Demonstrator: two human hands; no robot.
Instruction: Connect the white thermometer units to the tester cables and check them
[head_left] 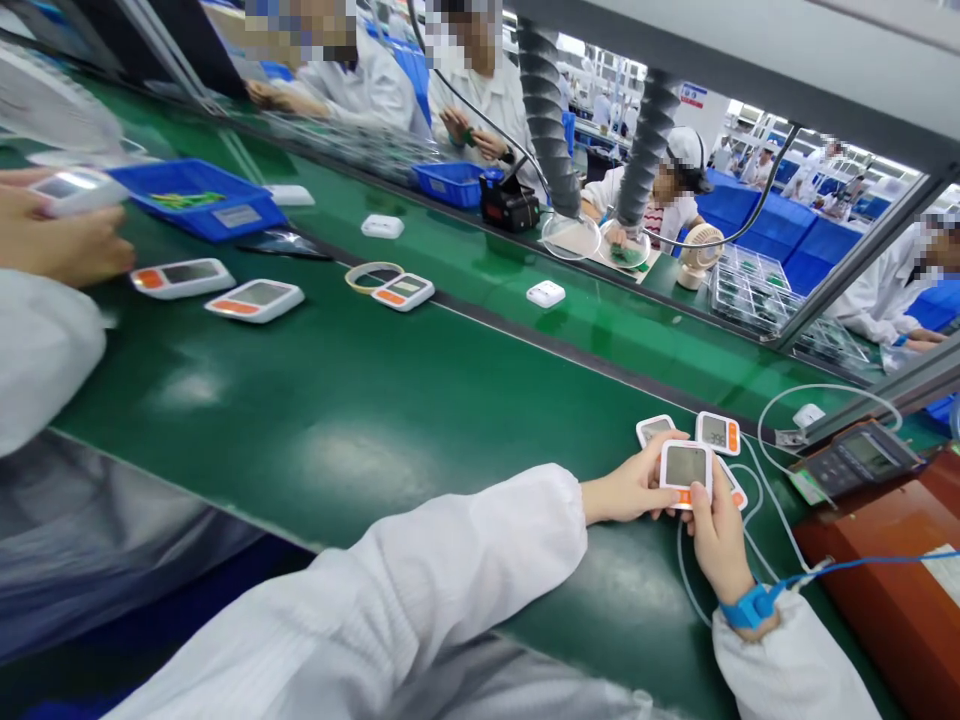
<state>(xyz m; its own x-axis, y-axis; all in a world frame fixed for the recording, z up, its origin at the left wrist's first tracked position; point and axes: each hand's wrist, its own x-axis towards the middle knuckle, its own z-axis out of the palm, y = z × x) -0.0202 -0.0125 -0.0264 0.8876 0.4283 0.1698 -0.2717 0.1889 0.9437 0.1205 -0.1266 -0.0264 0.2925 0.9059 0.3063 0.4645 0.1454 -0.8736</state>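
Both my hands hold one small white device with a grey screen and orange button (685, 471) just above the green belt. My left hand (628, 489) grips its left side, fingers curled round the edge. My right hand (716, 535), with a blue wrist strap (750, 605), pinches its lower right side. Three similar devices lie right behind it: one (652, 428) at the left, one (718, 432) with an orange end, and one (731, 485) partly hidden by the held device.
A co-worker's hand (52, 235) at far left holds another device. More devices (255, 299) (182, 277) (403, 291) and a blue tray (196, 198) lie up the belt. A meter (855, 458) and a brown box (892, 570) stand at right. People work behind the frame.
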